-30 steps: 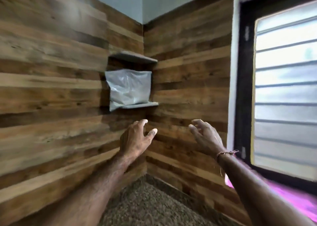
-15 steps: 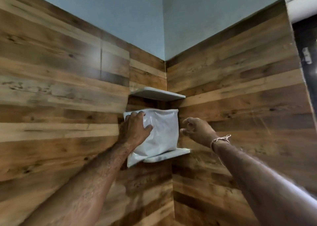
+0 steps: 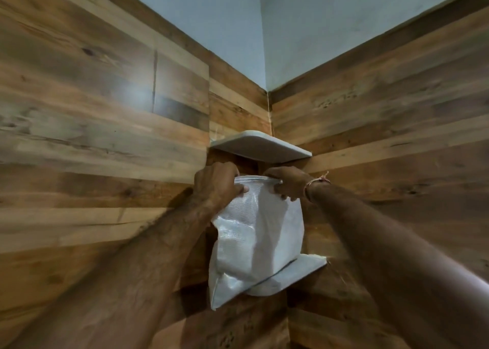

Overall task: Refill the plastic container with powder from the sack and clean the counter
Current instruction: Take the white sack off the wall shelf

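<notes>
A white woven plastic sack (image 3: 256, 237) stands on the lower corner shelf (image 3: 304, 272), its bottom left corner hanging past the shelf's front edge. My left hand (image 3: 215, 184) grips the sack's top left corner. My right hand (image 3: 287, 185) pinches the top right corner; a thread bracelet circles that wrist. Both arms reach up from below. The plastic container and the counter are out of view.
A second white corner shelf (image 3: 260, 147) sits just above my hands. Wood-plank walls (image 3: 105, 142) meet in the corner, with pale blue wall (image 3: 264, 30) above. The gap between the two shelves is narrow.
My view has tilted up and drawn closer. My left hand slid from the sack's side to its top edge, and my right hand, which was open beside the sack, has closed on the top right corner.
</notes>
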`<state>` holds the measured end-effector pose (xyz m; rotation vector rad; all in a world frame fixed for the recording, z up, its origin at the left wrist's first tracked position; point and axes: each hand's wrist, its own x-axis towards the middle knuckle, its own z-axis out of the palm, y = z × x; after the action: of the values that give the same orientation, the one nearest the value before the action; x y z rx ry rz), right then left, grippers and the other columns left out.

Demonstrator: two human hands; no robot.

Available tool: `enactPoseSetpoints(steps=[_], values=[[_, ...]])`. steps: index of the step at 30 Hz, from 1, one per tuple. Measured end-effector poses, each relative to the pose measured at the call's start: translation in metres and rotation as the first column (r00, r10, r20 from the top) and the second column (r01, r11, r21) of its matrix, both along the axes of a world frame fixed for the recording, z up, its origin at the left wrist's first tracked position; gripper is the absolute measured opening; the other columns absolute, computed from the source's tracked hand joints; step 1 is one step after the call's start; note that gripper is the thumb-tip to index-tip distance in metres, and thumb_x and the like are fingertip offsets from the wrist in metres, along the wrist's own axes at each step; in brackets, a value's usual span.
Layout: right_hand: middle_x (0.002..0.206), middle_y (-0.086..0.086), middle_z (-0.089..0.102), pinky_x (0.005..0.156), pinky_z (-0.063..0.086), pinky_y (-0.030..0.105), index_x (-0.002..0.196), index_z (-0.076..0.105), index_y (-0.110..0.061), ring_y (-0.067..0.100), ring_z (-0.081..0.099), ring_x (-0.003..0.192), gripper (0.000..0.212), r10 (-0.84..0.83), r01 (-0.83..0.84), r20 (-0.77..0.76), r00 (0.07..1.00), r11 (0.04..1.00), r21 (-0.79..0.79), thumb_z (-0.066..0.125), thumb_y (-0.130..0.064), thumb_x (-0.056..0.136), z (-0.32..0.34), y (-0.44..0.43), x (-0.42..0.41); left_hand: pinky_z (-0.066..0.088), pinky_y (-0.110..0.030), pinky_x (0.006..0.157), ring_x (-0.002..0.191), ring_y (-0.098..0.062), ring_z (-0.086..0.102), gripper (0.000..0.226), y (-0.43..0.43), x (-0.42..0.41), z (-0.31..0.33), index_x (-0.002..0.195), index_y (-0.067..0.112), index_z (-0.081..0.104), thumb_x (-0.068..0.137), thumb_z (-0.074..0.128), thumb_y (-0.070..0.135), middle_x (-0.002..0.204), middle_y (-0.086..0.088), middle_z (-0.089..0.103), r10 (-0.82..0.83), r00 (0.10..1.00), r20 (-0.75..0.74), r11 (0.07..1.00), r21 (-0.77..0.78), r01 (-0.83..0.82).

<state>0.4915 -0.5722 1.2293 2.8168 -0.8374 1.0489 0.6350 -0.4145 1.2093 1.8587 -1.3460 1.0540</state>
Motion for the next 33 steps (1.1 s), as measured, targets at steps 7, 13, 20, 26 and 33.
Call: enactPoseSetpoints(steps=[7, 13, 20, 26, 33], values=[[0.082, 0.005, 0.067, 0.056, 0.055, 0.031, 0.089, 0.071, -0.016, 0.023, 0.065, 0.064, 0.014, -0.104, 0.113, 0.249, 0.963, 0.993, -0.02, 0.06, -0.009, 0.094, -0.016, 0.003, -0.018, 0.042, -0.026, 0.073, 0.08, -0.011, 0.063, 0.022, 0.005, -0.014, -0.007, 0.094, 0.023, 0.075, 0.095, 0.068, 0.044, 0.088, 0.003, 0.071, -0.07, 0.994, 0.082, 0.988, -0.133, 0.08], [0.061, -0.008, 0.07, 0.05, 0.051, 0.024, 0.086, 0.074, -0.015, 0.007, 0.06, 0.046, 0.017, -0.113, 0.161, 0.396, 0.911, 0.983, -0.089, 0.058, -0.014, 0.091, -0.011, 0.037, -0.083, 0.038, -0.026, 0.078, 0.086, -0.012, 0.058, 0.025, 0.034, -0.061, 0.009, 0.101, 0.021, 0.077, 0.095, 0.069, 0.043, 0.098, 0.0, 0.074, -0.109, 0.974, 0.201, 0.956, -0.247, 0.158], [0.049, -0.003, 0.063, 0.053, 0.056, 0.021, 0.057, 0.065, -0.019, 0.011, 0.063, 0.044, 0.029, -0.249, 0.246, 0.237, 0.939, 0.968, 0.044, 0.076, -0.018, 0.084, -0.054, 0.094, -0.21, 0.054, -0.037, 0.068, 0.071, -0.019, 0.065, 0.037, 0.05, -0.138, -0.031, 0.073, 0.021, 0.071, 0.082, 0.071, 0.056, 0.067, 0.005, 0.067, -0.371, 0.928, 0.036, 0.925, -0.079, 0.372], [0.052, 0.005, 0.069, 0.058, 0.06, 0.027, 0.056, 0.068, -0.017, 0.019, 0.071, 0.05, 0.028, -0.295, 0.284, 0.056, 0.954, 0.948, 0.144, 0.078, -0.023, 0.081, -0.153, 0.133, -0.349, 0.034, -0.027, 0.055, 0.059, -0.011, 0.057, 0.043, 0.081, -0.259, -0.145, 0.065, 0.021, 0.064, 0.084, 0.073, 0.058, 0.057, 0.01, 0.057, -0.473, 0.868, -0.151, 0.869, 0.082, 0.488], [0.052, 0.006, 0.062, 0.053, 0.058, 0.033, 0.056, 0.06, -0.008, 0.021, 0.072, 0.052, 0.033, -0.257, 0.253, -0.027, 0.966, 0.917, 0.307, 0.077, -0.016, 0.083, -0.28, 0.183, -0.463, 0.044, -0.034, 0.054, 0.054, -0.017, 0.056, 0.053, 0.13, -0.367, -0.279, 0.06, 0.019, 0.058, 0.079, 0.066, 0.068, 0.05, 0.003, 0.053, -0.485, 0.833, -0.265, 0.822, 0.186, 0.538]])
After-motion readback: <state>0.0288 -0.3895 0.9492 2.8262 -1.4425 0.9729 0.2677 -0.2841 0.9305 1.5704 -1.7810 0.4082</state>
